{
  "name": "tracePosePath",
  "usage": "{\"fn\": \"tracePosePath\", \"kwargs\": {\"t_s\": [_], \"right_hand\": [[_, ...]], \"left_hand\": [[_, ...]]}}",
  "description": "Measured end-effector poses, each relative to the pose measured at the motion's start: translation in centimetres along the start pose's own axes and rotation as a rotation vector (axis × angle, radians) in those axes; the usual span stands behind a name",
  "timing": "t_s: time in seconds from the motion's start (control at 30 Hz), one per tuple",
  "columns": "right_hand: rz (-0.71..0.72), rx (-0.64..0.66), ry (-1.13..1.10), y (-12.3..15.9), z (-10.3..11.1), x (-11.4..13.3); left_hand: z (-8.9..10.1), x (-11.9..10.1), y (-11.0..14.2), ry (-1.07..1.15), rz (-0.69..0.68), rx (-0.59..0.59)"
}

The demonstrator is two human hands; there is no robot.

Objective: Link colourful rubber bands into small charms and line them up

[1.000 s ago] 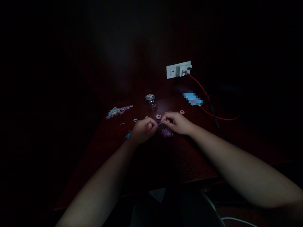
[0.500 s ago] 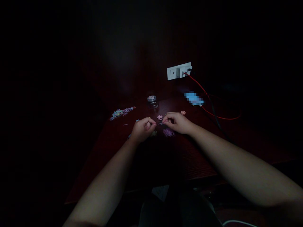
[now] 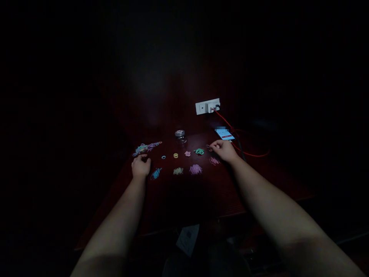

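My right hand [image 3: 225, 151] pinches a thin, pale rubber band [image 3: 208, 146] between thumb and fingertips, near the right end of a row of coloured bands. My left hand [image 3: 140, 167] is at the table's left side, thumb apart from the fingers, just below a mixed heap of rubber bands [image 3: 142, 147]. Between the hands lie a blue band [image 3: 163, 157], yellow bands [image 3: 175, 155], pink bands [image 3: 187, 154] and green bands [image 3: 199, 152]. Closer to me are blue [image 3: 156, 174], yellow [image 3: 178, 171], purple [image 3: 196, 169] and pink piles [image 3: 214, 161].
A small clear jar with a lid [image 3: 180, 134] stands behind the row. Behind my right hand lies a lit phone [image 3: 225, 133], with a red cable [image 3: 253, 155] nearby. A wall socket [image 3: 202, 108] holds a white plug. The dark red table [image 3: 184, 204] is dimly lit.
My hands, earlier together over the middle, have parted. The left moved left towards the mixed heap; the right moved rightwards with a band. Green bands and more piles now show. The view has shifted.
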State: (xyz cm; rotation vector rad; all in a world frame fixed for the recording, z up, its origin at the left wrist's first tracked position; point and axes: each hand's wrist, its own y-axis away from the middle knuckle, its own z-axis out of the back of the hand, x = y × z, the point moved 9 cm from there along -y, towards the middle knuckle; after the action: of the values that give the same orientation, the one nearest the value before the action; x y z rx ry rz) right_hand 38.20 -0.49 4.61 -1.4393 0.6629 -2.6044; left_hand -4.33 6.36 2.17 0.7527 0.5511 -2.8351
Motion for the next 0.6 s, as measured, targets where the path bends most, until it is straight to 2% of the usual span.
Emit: {"fn": "tracePosePath", "kwargs": {"t_s": [0.13,0.23,0.6], "right_hand": [[-0.143,0.023,-0.156,0.5,1.0,-2.8],[-0.197,0.031,-0.164,0.8,1.3,-3.9],[-0.290,0.279,-0.212,1.9,0.6,-3.8]], "left_hand": [[-0.8,0.5,-0.3,-0.074,0.050,0.064],[-1.2,0.4,-0.4,-0.093,0.048,0.085],[-1.2,-0.1,0.1,-0.093,0.030,0.061]]}}
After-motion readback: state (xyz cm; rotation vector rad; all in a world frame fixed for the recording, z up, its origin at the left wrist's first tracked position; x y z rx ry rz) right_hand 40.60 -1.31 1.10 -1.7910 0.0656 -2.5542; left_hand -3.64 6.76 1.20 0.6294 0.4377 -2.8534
